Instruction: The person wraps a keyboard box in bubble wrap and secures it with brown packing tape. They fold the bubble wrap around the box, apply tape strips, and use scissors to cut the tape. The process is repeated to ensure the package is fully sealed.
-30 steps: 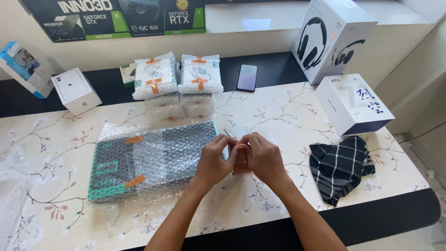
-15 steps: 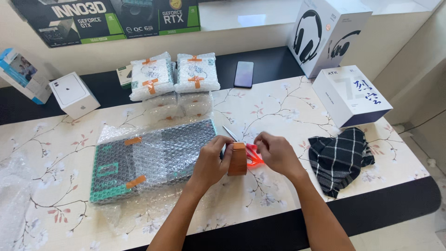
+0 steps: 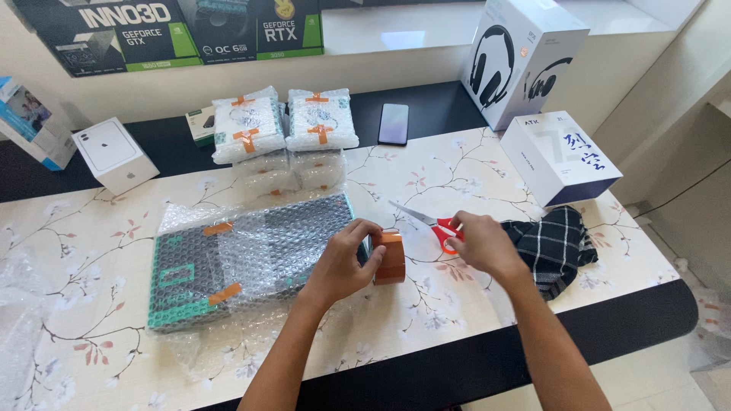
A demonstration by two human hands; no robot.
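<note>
A keyboard wrapped in bubble wrap (image 3: 251, 259) lies flat on the flowered tablecloth, held with strips of orange tape. My left hand (image 3: 344, 262) grips a roll of orange tape (image 3: 391, 259) upright at the keyboard's right end. My right hand (image 3: 483, 245) rests on the red handles of a pair of scissors (image 3: 426, 221), whose blades point up and left across the table. The two hands are apart, with the tape roll between them.
Two taped bubble-wrapped bundles (image 3: 283, 122) sit behind the keyboard. A phone (image 3: 394, 123), a white cube box (image 3: 114, 154), a headphone box (image 3: 521, 61) and a white-and-blue box (image 3: 560, 157) stand along the back and right. A checked cloth (image 3: 552, 247) lies at the right; loose wrap (image 3: 19, 327) at left.
My hands, joined over the tape roll a second ago, have parted. The right hand moved right onto the scissors; the left keeps the roll by the keyboard.
</note>
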